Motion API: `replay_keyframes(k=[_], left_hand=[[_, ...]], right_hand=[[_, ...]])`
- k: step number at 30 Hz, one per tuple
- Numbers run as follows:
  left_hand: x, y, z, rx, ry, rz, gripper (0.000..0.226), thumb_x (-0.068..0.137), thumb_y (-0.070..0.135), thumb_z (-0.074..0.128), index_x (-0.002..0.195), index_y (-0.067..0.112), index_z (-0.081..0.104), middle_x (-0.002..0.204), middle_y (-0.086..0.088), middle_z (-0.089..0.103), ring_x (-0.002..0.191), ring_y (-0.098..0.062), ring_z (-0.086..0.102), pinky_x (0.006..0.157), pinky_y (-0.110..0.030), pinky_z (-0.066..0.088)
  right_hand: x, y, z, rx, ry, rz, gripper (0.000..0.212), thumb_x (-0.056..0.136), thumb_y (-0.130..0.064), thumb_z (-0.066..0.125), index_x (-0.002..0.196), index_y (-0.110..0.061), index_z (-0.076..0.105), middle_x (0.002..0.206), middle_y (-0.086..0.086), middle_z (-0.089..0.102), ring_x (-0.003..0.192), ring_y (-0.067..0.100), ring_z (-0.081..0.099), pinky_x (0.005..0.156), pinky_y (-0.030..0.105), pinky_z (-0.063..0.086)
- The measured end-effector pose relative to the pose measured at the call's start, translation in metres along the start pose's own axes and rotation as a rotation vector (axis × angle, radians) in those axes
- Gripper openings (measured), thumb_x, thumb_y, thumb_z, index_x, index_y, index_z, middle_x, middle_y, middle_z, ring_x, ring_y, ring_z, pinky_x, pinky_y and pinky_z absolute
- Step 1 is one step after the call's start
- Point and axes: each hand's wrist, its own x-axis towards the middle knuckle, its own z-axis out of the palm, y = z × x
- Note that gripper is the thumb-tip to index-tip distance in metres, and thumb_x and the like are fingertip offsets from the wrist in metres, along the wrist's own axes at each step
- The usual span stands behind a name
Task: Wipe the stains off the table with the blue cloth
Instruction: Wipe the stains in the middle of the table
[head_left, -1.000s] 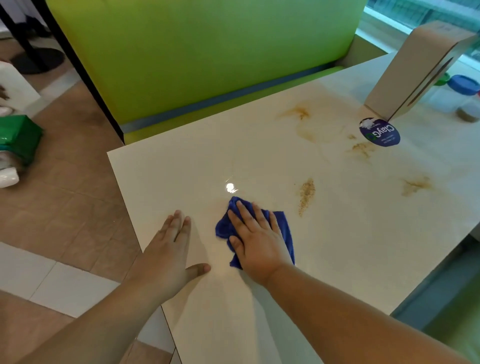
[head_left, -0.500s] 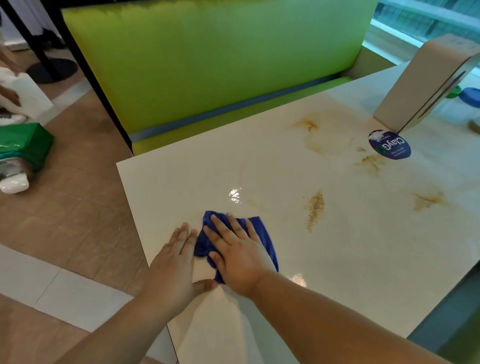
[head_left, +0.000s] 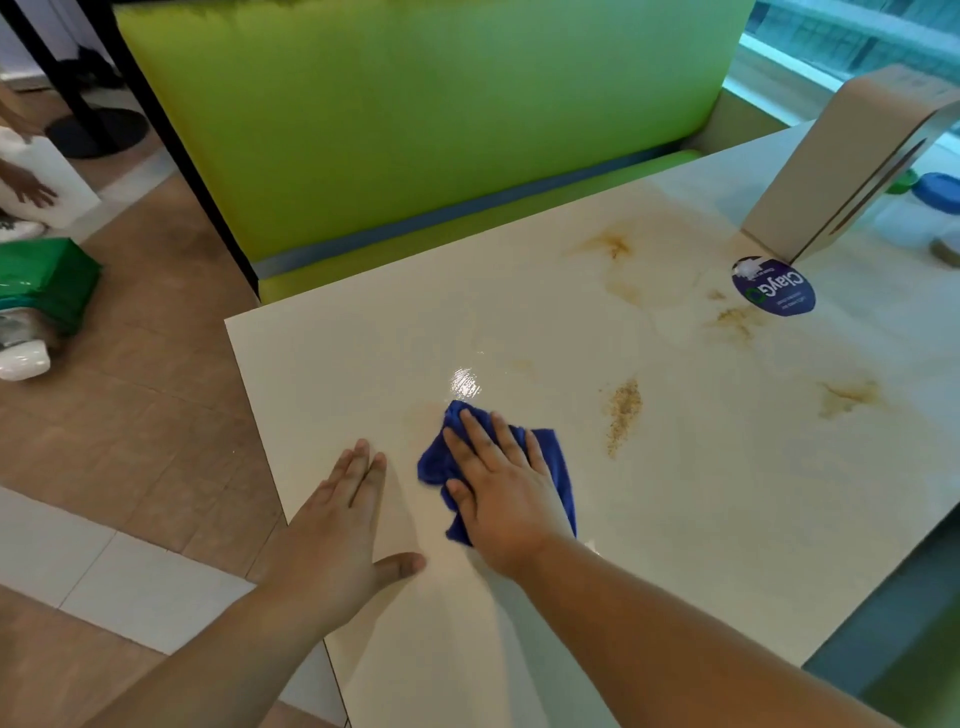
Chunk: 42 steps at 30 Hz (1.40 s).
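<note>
My right hand (head_left: 501, 488) lies flat on the blue cloth (head_left: 550, 457), pressing it onto the cream table (head_left: 363, 364) with straight fingers. My left hand (head_left: 337, 525) rests flat on the table near its left edge, a short gap away from the cloth. A grainy brown stain (head_left: 623, 410) sits just right of the cloth. More brown stains lie farther off: one at the far side (head_left: 610, 244), one by the sticker (head_left: 735, 322), one at the right (head_left: 847, 397). A wet shine (head_left: 464, 383) shows just beyond the cloth.
A tall beige box (head_left: 841, 171) stands at the table's far right, with a round blue sticker (head_left: 773, 287) in front of it and a blue-lidded jar (head_left: 940, 195) behind. A green bench (head_left: 415, 130) runs along the far side. Green bags (head_left: 47, 283) sit on the floor at left.
My right hand has slid the blue cloth to the right and a little away from my left hand, after moving it leftward half a second ago. My left hand stays flat.
</note>
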Motion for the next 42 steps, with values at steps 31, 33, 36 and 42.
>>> replay_keyframes(k=[31,33,36,42], left_hand=[[0.003,0.030,-0.003,-0.050,0.043,0.002,0.107,0.074,0.066,0.056,0.149,0.010,0.005,0.158,-0.006,-0.007,0.146,-0.019,-0.006,0.117,-0.032,0.009],[-0.002,0.048,0.000,-0.085,0.057,0.082,0.103,0.076,0.062,0.057,0.149,0.011,0.004,0.158,-0.003,-0.010,0.145,-0.016,-0.007,0.116,-0.029,0.008],[-0.004,0.075,0.007,-0.125,0.036,0.188,0.102,0.078,0.061,0.056,0.149,0.014,0.000,0.157,0.003,-0.017,0.144,-0.012,-0.011,0.114,-0.025,0.004],[0.006,0.102,0.021,-0.056,-0.009,0.241,0.109,0.075,0.067,0.054,0.149,0.012,-0.006,0.156,-0.002,-0.018,0.145,-0.016,-0.013,0.114,-0.025,0.000]], right_hand=[[-0.109,0.087,-0.007,0.040,0.057,0.376,0.065,0.086,-0.056,-0.005,0.148,-0.037,-0.001,0.154,-0.018,-0.014,0.143,0.011,-0.016,0.115,0.034,-0.014],[-0.123,0.069,-0.003,0.074,0.030,0.317,0.061,0.090,-0.056,0.001,0.148,-0.038,-0.005,0.153,-0.019,-0.018,0.142,0.010,-0.021,0.114,0.035,-0.016],[-0.163,0.050,0.008,0.100,0.003,0.167,0.054,0.098,-0.051,0.015,0.149,-0.040,0.002,0.155,-0.021,-0.012,0.142,0.008,-0.019,0.114,0.036,-0.013],[-0.160,0.116,-0.010,0.030,0.047,0.431,0.055,0.096,-0.053,0.011,0.148,-0.040,-0.002,0.154,-0.020,-0.013,0.141,0.007,-0.021,0.115,0.033,-0.014]])
